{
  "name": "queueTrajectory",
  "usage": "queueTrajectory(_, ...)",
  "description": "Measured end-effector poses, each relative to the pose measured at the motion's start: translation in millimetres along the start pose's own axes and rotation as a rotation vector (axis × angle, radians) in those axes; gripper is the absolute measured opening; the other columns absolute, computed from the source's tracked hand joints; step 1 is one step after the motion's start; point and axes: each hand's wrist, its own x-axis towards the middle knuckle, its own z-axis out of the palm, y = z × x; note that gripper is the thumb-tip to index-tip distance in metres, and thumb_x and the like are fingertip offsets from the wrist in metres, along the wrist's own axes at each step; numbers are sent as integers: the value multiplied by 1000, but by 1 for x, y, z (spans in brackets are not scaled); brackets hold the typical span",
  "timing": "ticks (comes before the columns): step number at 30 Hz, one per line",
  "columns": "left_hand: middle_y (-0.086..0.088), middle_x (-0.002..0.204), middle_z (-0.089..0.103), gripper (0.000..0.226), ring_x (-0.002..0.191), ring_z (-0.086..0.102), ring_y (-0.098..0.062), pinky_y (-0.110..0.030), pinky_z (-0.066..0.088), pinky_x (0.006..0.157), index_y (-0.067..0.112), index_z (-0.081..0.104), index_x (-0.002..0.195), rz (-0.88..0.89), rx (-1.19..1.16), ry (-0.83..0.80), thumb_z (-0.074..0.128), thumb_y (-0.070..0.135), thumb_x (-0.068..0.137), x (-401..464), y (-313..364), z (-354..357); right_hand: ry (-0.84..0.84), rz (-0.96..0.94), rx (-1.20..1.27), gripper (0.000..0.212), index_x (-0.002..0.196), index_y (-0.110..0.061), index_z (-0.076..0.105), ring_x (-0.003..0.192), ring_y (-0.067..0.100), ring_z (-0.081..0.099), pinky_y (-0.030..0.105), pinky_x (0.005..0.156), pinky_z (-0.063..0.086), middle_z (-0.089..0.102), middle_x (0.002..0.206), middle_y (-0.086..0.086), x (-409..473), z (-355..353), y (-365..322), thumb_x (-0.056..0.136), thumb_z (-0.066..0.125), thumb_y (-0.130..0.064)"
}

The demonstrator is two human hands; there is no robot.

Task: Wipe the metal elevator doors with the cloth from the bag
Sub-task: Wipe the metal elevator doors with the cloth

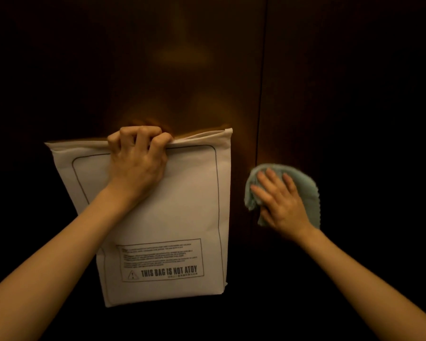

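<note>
Head view. The left hand point(138, 157) grips the top edge of a white bag point(182, 217), fingers curled over it, so that the bag hangs upright before the dark metal elevator doors point(182, 70); its lower panel reads "THIS BAG IS NOT A TOY". The right hand point(280, 198), fingers extended, presses a pale green cloth point(305, 183) flat against the doors, just right of the vertical seam point(262, 82) between the two panels.

I see a crumpled pale-blue cloth point(303, 183) flat against dark metal doors point(182, 70) — beside it a white bag point(182, 205), hanging upright.
</note>
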Motion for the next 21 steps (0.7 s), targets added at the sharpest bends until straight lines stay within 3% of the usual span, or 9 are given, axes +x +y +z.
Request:
queueTrajectory(3,-5,107,38,22,96,36,-29,-38,22,70,16,45,108,6,6,-2,49,14,86,1,0,0,-211,-160,-109,56,134,-16,39,145,23,6,42,113,9,44,143,9,-62,15,-13,79,45,-25)
queueTrajectory(7,-6,108,38,23,97,35,-29,-38,22,70,15,45,108,9,12,-29,50,14,86,1,-1,-2,-455,-318,-182,72,150,-19,8,145,21,-5,42,114,3,-3,159,3,-113,21,-22,86,38,-31)
queueTrajectory(8,-6,108,38,22,97,35,-29,-38,22,70,15,45,108,8,12,-33,50,14,86,1,-1,-2,-480,-347,-193,72,150,-20,7,145,21,-5,42,114,2,-3,159,3,-115,21,-20,86,37,-31)
queueTrajectory(10,-6,108,38,23,96,35,-30,-38,22,70,15,46,108,0,7,-42,50,13,86,1,-1,-2,-502,-406,-210,66,148,-20,17,145,20,6,41,114,1,18,156,1,-110,17,-11,86,36,-30)
queueTrajectory(12,-7,108,39,24,96,35,-30,-38,22,71,14,46,108,-10,2,-59,51,13,86,1,-1,-4,-466,-424,-218,60,143,-21,29,141,18,24,41,113,5,38,147,-1,-93,8,-2,84,37,-27)
queueTrajectory(15,-15,105,54,24,94,35,-30,-38,22,71,13,46,107,-36,9,-102,54,10,84,4,2,-8,-288,-310,-189,56,137,-20,36,135,25,37,43,109,19,42,143,1,-47,-8,9,82,40,-25)
queueTrajectory(18,-21,93,62,18,89,37,-29,-38,22,69,11,46,103,-85,-33,-148,50,11,85,7,8,-16,-106,-147,-130,55,136,-16,38,133,28,34,47,107,22,46,141,8,11,-22,21,82,44,-23)
queueTrajectory(21,-20,90,61,14,84,38,-29,-38,24,67,9,49,99,-94,-39,-202,47,14,86,-3,11,-28,17,-53,-36,53,137,-14,39,136,26,28,48,111,16,37,146,10,55,-32,32,85,46,-23)
